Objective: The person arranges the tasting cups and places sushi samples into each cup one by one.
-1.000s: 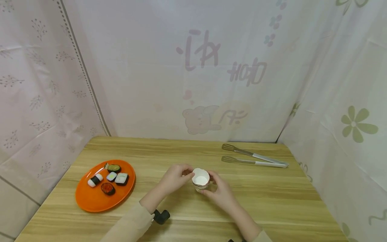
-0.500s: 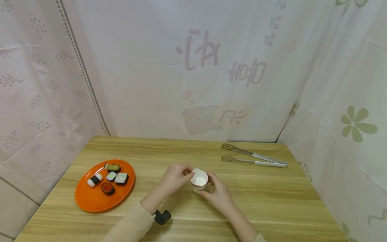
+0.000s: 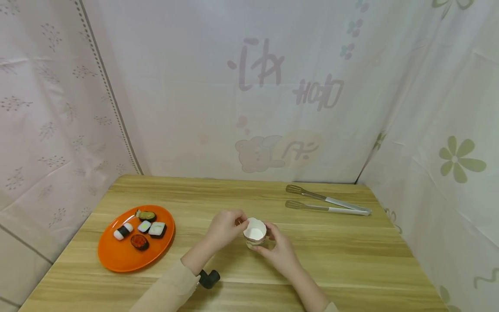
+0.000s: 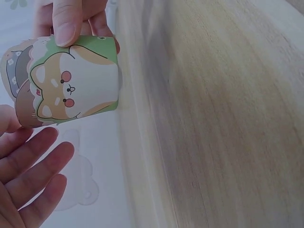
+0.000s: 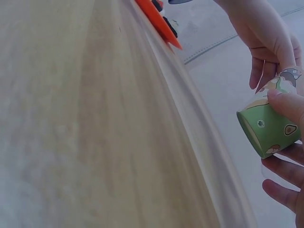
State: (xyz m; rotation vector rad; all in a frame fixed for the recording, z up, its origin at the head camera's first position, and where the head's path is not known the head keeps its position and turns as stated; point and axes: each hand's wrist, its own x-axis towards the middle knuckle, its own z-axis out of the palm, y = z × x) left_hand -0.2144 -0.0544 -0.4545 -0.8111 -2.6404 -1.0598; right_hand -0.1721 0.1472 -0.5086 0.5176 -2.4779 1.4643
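Observation:
In the head view, small paper baking cups [image 3: 255, 230], white inside with a scalloped rim, are held above the middle of the table. The left wrist view shows a green cup [image 4: 92, 83] with a cartoon dog; another printed cup [image 4: 21, 71] appears nested in it, its rim protruding. My left hand [image 3: 226, 227] pinches the rim from the left, other fingers spread in the left wrist view. My right hand [image 3: 282, 253] grips the green cup's side between thumb and fingers. In the right wrist view, my right thumb [image 5: 285, 102] lies across the green wall.
An orange plate [image 3: 113, 258] at the left bears several sushi pieces [image 3: 139, 242]. Metal tongs [image 3: 329, 204] with white handles lie spread at the back right. Printed curtains [image 3: 187, 108] enclose the wooden table [image 3: 218, 190]. A black wrist mount [image 3: 209, 279] sits below my left sleeve.
Both hands have shifted slightly left with the baking cups, still holding them. The plate, sushi and tongs stay where they were.

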